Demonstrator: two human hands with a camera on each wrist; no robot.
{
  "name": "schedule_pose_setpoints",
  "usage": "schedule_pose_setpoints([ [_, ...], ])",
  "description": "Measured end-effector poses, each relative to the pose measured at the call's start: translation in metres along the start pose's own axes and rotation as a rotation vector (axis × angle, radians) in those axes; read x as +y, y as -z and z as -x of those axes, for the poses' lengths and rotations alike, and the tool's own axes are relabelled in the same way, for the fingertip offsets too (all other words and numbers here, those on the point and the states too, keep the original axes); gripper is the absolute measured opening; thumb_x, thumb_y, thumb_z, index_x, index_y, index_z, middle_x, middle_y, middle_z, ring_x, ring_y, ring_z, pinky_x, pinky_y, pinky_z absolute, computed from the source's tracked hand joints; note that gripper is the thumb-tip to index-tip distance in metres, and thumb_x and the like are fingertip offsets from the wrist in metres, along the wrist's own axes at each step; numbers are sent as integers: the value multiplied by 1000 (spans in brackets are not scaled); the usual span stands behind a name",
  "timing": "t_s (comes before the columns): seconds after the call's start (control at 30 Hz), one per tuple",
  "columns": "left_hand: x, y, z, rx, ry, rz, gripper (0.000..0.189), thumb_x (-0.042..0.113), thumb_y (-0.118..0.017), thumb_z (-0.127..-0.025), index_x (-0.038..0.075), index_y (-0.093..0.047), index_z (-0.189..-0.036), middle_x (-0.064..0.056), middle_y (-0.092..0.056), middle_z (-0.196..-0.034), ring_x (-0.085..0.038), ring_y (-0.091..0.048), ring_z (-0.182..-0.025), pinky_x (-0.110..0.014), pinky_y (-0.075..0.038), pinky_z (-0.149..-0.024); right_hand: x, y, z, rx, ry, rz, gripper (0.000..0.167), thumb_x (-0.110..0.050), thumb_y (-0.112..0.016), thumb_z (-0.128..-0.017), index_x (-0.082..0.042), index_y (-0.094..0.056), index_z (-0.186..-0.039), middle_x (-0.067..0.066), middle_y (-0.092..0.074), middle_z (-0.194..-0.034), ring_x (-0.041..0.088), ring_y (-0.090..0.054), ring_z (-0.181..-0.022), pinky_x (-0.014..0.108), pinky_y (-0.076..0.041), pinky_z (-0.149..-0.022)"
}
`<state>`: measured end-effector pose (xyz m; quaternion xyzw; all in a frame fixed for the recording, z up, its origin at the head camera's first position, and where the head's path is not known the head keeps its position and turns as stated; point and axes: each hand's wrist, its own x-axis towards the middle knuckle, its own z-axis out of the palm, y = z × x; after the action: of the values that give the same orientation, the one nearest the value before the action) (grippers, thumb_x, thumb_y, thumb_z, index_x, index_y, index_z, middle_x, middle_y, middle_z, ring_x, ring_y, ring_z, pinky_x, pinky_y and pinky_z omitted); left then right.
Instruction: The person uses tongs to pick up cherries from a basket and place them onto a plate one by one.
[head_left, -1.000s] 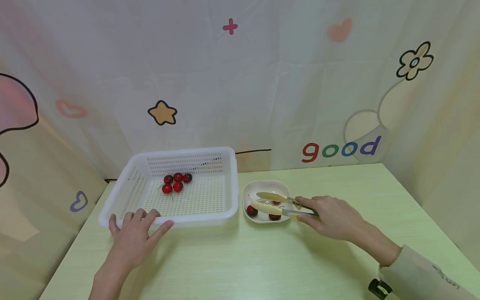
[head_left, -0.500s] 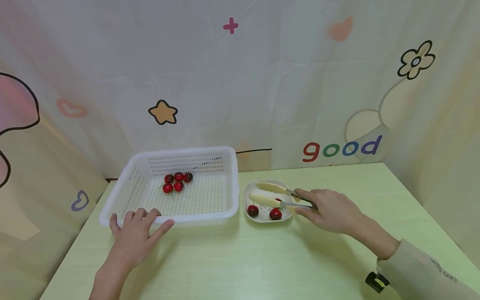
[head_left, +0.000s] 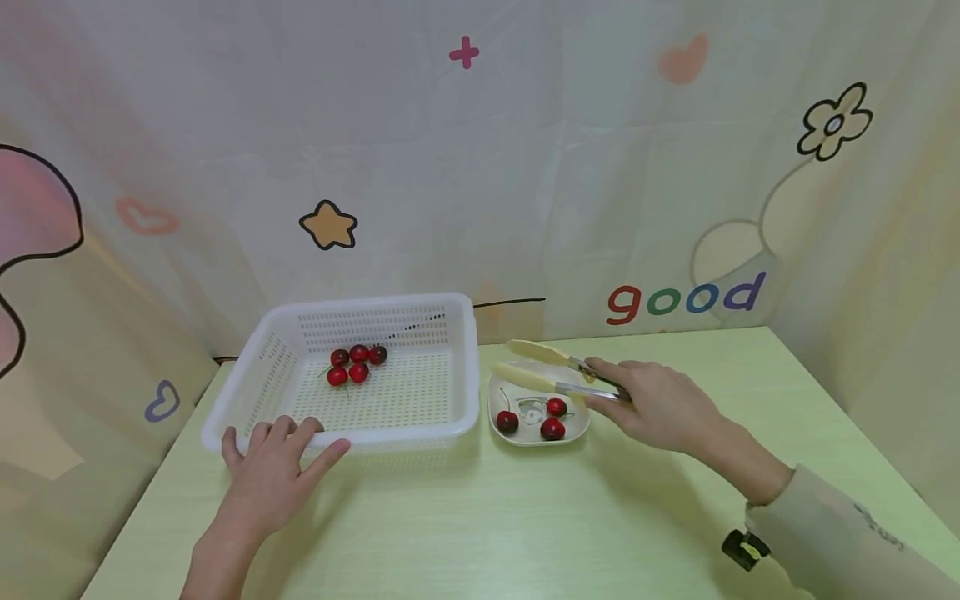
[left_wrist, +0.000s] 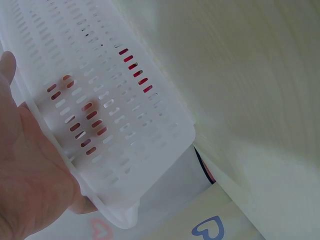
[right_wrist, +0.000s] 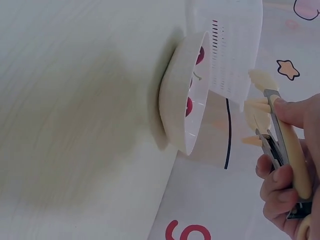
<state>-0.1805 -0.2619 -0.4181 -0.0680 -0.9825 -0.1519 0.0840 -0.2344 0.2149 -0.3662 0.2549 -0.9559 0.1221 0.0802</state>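
Observation:
My left hand point(head_left: 268, 483) holds the near rim of a white slotted plastic basket point(head_left: 420, 435), its fingers hooked over the edge; the left wrist view shows them through the slots. Several red cherries point(head_left: 359, 372) lie together toward the back of the basket. In my right hand point(head_left: 663, 408) is a pair of tongs point(head_left: 525, 378) with cream tips and metal arms. Those tips are spread apart above the back of a small white dish point(head_left: 525, 438), with nothing between them. Three cherries point(head_left: 552, 429) with stems rest in the dish, which stands right of the basket.
Everything stands on a pale green table point(head_left: 480, 525). A printed curtain point(head_left: 555, 183) hangs along its back and sides, close behind the basket. A dark object point(head_left: 745, 550) hangs at the right sleeve point(head_left: 825, 525).
My right hand has raised the spread tongs up and back from the dish, so the three cherries in it now show fully. My left hand stays on the basket rim.

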Motion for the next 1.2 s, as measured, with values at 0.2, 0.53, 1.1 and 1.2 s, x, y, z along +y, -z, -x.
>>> schedule_pose_setpoints([
  [0.2,-1,-1,-1,5,-3,1,60,67,-48,-100,12,-64,-119,-16,-58,-112,-46,-47,-111,-84,-1,-101,-4,2,-6,16,2,-5,55,-42,-69,-98,-8,-63,-141,-6,-48,-70,10,-44,-60,29,-34,-50],
  [0.53,-1,-1,-1,12,-4,-2,61,67,-48,-100,11,-64,-120,-16,-58,-114,-46,-46,-112,-83,-1,-101,-15,3,-23,31,17,-5,57,-40,-72,-96,-8,-61,-143,-5,-51,-74,12,-45,-62,29,-35,-52],
  [1.1,-1,-1,-2,10,1,-3,61,67,-48,-100,12,-64,-120,-16,-58,-112,-46,-46,-111,-83,0,-101,-48,-5,-63,-21,74,-36,59,-44,-69,-97,-13,-58,-146,-2,-65,-91,12,-53,-66,28,-43,-54],
  [1.2,-1,-2,-3,6,2,-1,61,68,-48,-100,12,-64,-119,-15,-57,-112,-47,-46,-112,-83,0,-101,-52,-9,-70,-30,96,-21,58,-44,-68,-98,-13,-58,-146,1,-67,-97,13,-55,-70,29,-46,-56],
])
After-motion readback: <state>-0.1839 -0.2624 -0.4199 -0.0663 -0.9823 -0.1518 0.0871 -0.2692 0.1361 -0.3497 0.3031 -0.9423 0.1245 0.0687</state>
